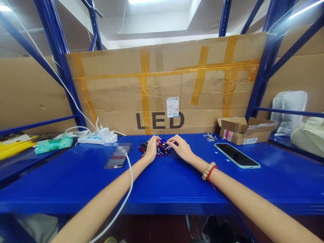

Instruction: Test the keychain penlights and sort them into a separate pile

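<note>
A small heap of shiny, slim coloured pieces (162, 148), red, purple, green and dark, lies on the blue shelf top (167, 185); their exact kind is too small to tell. My left hand (152, 148) rests at the heap's left side, its fingers curled over the pieces. From the right, my right hand (181, 148) reaches to the heap's edge with thumb and fingers bent together. Whatever lies between the fingertips of either hand is hidden or too small to name. A beaded bracelet (206, 171) and a red string circle my right wrist.
Left of the heap lies a phone (121, 162), partly blurred, with a white cable (131, 179) crossing my left forearm. Behind it is a power strip (96, 137). On the right are another phone (236, 155), metal clips (210, 137) and an open carton (245, 131). Cardboard (121, 94) walls the back.
</note>
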The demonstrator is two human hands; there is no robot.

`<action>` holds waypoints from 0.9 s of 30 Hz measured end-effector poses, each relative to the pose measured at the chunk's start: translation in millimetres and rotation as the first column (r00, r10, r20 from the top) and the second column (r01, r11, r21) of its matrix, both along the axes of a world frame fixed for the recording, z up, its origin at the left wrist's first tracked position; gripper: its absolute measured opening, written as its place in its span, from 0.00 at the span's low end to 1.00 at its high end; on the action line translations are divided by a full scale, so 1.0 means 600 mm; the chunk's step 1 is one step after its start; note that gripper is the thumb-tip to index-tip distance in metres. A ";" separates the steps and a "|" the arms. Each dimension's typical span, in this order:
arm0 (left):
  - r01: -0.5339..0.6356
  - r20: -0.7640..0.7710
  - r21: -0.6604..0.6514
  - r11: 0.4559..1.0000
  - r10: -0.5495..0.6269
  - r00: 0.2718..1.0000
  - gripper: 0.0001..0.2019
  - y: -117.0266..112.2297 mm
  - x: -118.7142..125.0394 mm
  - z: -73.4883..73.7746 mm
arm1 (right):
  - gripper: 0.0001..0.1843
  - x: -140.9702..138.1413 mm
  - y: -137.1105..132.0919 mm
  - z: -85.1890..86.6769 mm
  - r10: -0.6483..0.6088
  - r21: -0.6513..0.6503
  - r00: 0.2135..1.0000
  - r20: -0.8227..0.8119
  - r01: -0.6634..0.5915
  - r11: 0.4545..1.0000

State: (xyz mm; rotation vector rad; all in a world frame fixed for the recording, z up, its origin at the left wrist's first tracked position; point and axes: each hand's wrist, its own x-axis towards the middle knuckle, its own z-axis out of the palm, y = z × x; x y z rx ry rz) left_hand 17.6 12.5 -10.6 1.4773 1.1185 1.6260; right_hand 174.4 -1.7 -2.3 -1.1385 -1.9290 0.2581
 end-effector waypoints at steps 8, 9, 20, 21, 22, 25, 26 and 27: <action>-0.002 -0.026 0.000 1.000 0.002 1.000 0.11 0.000 -0.001 0.000 | 0.13 0.000 -0.003 0.001 0.000 -0.015 1.000 -0.011 0.000 1.000; -0.004 -0.031 0.000 1.000 0.004 1.000 0.11 0.000 -0.001 0.000 | 0.13 0.000 -0.004 0.002 -0.001 -0.021 1.000 -0.014 0.001 1.000; -0.032 -0.115 0.111 0.993 0.044 0.992 0.09 -0.025 0.001 0.026 | 0.24 0.014 0.021 -0.002 -0.170 -0.086 0.974 -0.149 0.158 0.984; -0.012 -0.131 0.150 0.989 0.031 0.991 0.07 -0.033 0.004 0.035 | 0.25 0.020 0.028 -0.003 -0.193 -0.082 0.966 -0.175 0.181 0.980; 0.022 -0.150 0.187 0.982 0.006 0.989 0.06 -0.043 0.008 0.046 | 0.26 0.027 0.035 -0.004 -0.212 -0.077 0.957 -0.200 0.200 0.977; 0.159 -0.209 0.248 0.956 -0.107 0.972 0.07 -0.088 0.029 0.081 | 0.26 0.050 0.054 -0.006 -0.256 -0.064 0.928 -0.270 0.248 0.967; 0.209 -0.215 0.253 0.945 -0.156 0.964 0.09 -0.110 0.038 0.091 | 0.26 0.057 0.060 -0.006 -0.268 -0.062 0.918 -0.292 0.262 0.963; 0.293 -0.171 0.237 0.926 -0.257 0.951 0.11 -0.135 0.047 0.098 | 0.26 0.062 0.065 -0.008 -0.280 -0.062 0.908 -0.313 0.275 0.960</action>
